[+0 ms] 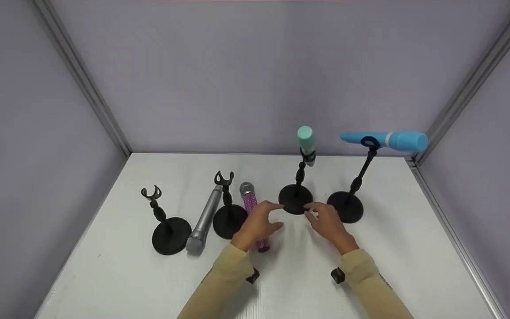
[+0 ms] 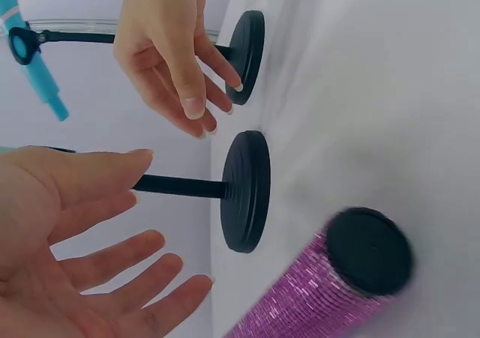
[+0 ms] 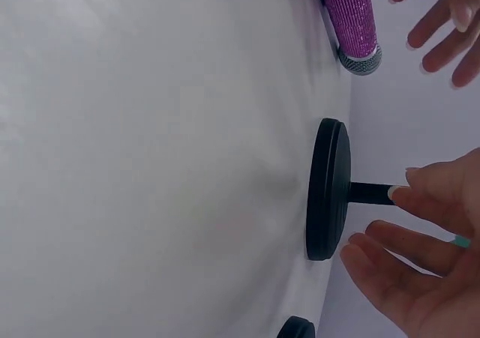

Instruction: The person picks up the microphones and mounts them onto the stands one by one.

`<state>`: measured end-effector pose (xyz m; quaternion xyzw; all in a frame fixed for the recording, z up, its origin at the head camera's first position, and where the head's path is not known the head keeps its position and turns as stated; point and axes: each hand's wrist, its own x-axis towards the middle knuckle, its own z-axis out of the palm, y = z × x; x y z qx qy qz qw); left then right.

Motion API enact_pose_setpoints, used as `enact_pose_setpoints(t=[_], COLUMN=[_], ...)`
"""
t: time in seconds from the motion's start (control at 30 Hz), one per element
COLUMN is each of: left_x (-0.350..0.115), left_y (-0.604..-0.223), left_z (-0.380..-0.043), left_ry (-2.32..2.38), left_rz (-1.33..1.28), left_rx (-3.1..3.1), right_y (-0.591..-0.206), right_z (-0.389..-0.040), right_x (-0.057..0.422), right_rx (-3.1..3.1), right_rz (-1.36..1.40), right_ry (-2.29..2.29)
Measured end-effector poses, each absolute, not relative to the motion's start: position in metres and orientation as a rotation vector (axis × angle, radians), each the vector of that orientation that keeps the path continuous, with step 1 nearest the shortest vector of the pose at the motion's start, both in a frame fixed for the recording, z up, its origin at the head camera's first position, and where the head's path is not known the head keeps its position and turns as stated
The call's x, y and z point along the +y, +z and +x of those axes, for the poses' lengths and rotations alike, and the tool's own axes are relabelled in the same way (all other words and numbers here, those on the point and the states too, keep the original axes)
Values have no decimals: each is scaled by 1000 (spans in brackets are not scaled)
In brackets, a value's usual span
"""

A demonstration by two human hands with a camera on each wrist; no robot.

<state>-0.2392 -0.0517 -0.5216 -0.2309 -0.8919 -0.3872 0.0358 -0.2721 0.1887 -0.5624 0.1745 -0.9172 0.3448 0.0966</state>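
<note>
A black microphone stand (image 1: 295,199) with a round base bears a mint-green microphone (image 1: 306,138) in its clip. My left hand (image 1: 258,225) hovers just left of that base, thumb and fingers spread apart. On the other side, my right hand (image 1: 329,225) is held near the base with its fingers loosely bent, and nothing shows in its grasp. Beneath the left hand lies a glittery pink microphone (image 1: 249,201), partly hidden by that hand in the head view. Its dark end cap (image 2: 369,252) faces the left wrist camera.
To the right, a blue microphone (image 1: 405,141) rests in the clip of another stand (image 1: 345,207). Leftward stand two more black stands, one by the pink microphone (image 1: 229,221) and one farther left (image 1: 171,235). Between these lies a silver microphone (image 1: 205,221). Grey panels wall the white table (image 1: 299,288).
</note>
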Motion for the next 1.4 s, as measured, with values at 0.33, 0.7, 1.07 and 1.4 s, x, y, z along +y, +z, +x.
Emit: enact_pose_setpoints(t=[0.33, 0.7, 1.07, 1.4], left_x=[-94, -130, -163, -183], left_y=[-535, -536, -552, -556], left_z=[-206, -187, -167, -158], left_ry=[-1277, -1287, -1252, -1312], left_rz=[-685, -578, -448, -244], left_rx=[-2690, -2689, -2663, -2721], right_y=[-554, -545, -541, -545], right_z=[-251, -242, -257, -292], right_x=[180, 158, 115, 65], right_rx=[-2739, -2739, -2674, -3006], right_rz=[550, 564, 657, 461], right_ry=[1148, 1180, 1215, 1092])
